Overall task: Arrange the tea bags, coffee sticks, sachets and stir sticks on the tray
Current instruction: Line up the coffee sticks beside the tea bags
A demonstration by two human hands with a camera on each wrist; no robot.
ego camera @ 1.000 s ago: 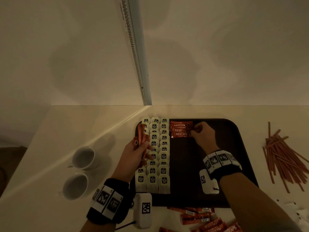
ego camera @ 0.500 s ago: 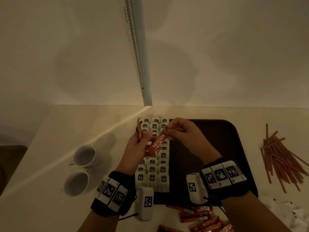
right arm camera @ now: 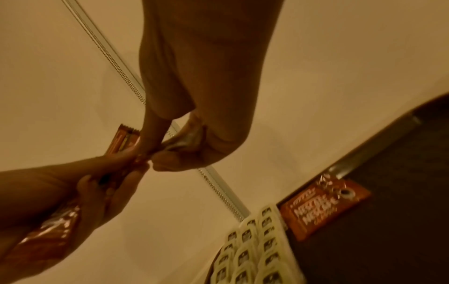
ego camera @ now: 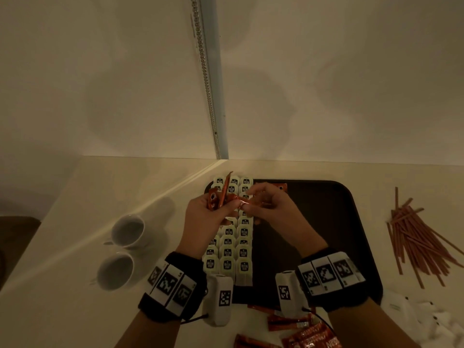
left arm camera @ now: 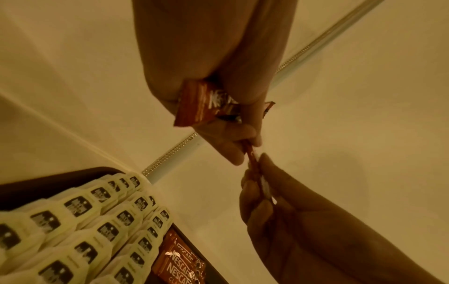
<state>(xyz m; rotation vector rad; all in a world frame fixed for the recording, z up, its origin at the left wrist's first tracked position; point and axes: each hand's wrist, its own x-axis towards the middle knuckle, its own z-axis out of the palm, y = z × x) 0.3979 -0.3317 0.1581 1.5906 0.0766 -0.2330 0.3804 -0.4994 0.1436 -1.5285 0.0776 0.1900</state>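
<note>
- The left hand (ego camera: 206, 212) hangs over the far-left part of the tray (ego camera: 351, 222), fingers curled around a small bundle of coffee sticks (ego camera: 218, 197); holding spares there likely saves reaching back to the desk for each one.
- The bundle stands nearly upright, long axis running from the palm toward the far edge of the tray, top ends fanned slightly.
- The right hand (ego camera: 271, 209) pinches one end of a single coffee stick (ego camera: 239, 201) between thumb and fingertips; the left thumb and forefinger pinch its other end. This looks like a handover, one stick being drawn from the bundle.
- That stick lies roughly crosswise, its long axis running left to right between the hands, above the tea bags (ego camera: 236, 247).
- The tea bags fill three neat columns along the tray's left edge, labels up, overlapping like shingles from the near edge to the far edge.
- A few coffee sticks already laid (right arm camera: 323, 209) sit at the tray's far edge just right of the tea-bag columns, long axes left to right; matching that direction probably explains the crosswise grip.
- More loose coffee sticks (ego camera: 296, 327) lie on the desk by the tray's near edge.
- Stir sticks (ego camera: 416, 237) lie heaped on the desk right of the tray, not yet arranged.
- Two cups (ego camera: 120, 252) stand on the desk left of the tray.
</note>
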